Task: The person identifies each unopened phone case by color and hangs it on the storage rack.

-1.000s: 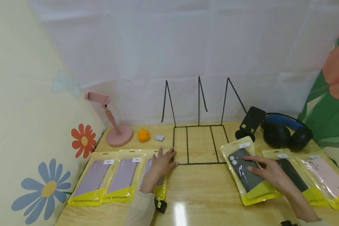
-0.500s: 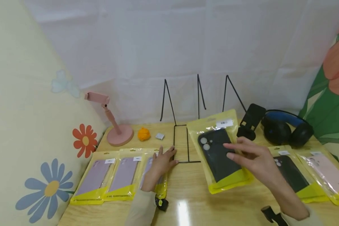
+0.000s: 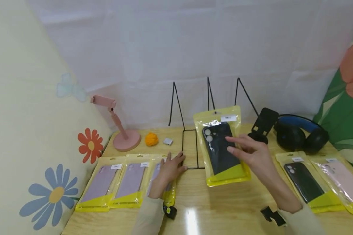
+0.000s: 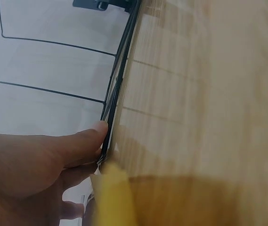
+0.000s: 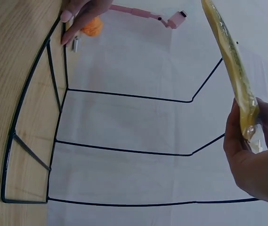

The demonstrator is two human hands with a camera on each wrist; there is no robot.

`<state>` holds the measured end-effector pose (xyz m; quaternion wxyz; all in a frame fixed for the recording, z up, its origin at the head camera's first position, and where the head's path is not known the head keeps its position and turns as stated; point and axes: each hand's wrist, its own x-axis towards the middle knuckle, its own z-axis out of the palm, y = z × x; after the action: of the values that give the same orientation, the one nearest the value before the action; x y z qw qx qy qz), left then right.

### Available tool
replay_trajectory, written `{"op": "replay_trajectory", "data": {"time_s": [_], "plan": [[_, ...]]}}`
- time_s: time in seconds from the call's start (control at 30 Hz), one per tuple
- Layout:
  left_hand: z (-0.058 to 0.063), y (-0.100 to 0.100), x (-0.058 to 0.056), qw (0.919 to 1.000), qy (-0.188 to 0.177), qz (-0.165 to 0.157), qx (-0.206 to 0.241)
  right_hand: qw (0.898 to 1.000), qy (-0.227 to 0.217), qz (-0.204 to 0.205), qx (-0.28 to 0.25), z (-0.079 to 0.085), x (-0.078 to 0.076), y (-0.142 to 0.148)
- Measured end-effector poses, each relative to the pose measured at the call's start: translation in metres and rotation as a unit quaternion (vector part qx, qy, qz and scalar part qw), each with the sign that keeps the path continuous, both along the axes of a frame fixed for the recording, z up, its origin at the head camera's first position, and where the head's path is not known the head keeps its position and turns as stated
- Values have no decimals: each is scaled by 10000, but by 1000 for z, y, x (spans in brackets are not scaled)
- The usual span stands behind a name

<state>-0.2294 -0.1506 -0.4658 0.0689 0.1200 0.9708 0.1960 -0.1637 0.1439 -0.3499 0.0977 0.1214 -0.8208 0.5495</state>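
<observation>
On the table point(image 3: 223, 209), centre: wire rack point(image 3: 197, 149), base on the wood, three hooks rising in front of the white cloth point(image 3: 135, 49). Right hand point(image 3: 251, 151) has the black pack point(image 3: 219, 153) clamped, thumb and fingers pinching its right side. Pack is off the table, over the rack base, close to upright, white label top right, yellow band at the bottom. Its hang hole lines up with the middle hook's tip in the head view; can't tell if the tip is through. Right wrist view shows the pack edge-on, hook wires running behind it.

Left hand point(image 3: 169, 168) is at the base's near left corner: fingers apart and fairly straight, thumb and index touching the wire. It partly covers the nearest of three purple packs point(image 3: 130, 181); contact there unclear.

Left side: the purple packs lie in a row; behind them pink stand point(image 3: 126, 139), orange ball point(image 3: 151, 139), small silver block point(image 3: 168, 141). Right side: other black pack point(image 3: 304, 182) and pink pack point(image 3: 342, 179) lie side by side; behind them black stand point(image 3: 265, 120), headphones point(image 3: 290, 137) just beside it.
</observation>
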Motion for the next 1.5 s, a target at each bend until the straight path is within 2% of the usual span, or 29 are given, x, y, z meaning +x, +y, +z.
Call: {"op": "replay_trajectory", "data": {"time_s": [0.1, 0.27, 0.63, 0.83, 1.03, 1.17, 1.3, 1.4, 1.5], "plan": [[2, 1, -1, 10000, 59, -37, 1, 9999, -141, -13, -29, -2, -9, 0], [6, 4, -3, 9999, 103, -99, -60, 9983, -257, 243, -454, -5, -33, 2], [9, 9, -1, 9999, 90, -94, -47, 9903, -514, 586, -1152, -11, -117, 3], [9, 9, 1, 9999, 90, -70, -48, 9903, -454, 571, -1181, -10, -151, -1], [6, 9, 2, 10000, 49, -64, -3, 9907, -342, 365, -1264, -12, -175, -7], [2, 8, 3, 10000, 63, -46, -36, 9932, -271, 112, -1123, -22, -181, -7], [-1, 4, 2, 9999, 80, -8, -93, 9992, -77, -9, -399, -42, -172, 0], [-2, 2, 1, 9999, 70, 12, -86, 9975, 152, 93, 681, -58, -152, 11], [-4, 0, 2, 10000, 42, -24, -43, 9849, 357, 273, 1671, -70, -119, 32]]}}
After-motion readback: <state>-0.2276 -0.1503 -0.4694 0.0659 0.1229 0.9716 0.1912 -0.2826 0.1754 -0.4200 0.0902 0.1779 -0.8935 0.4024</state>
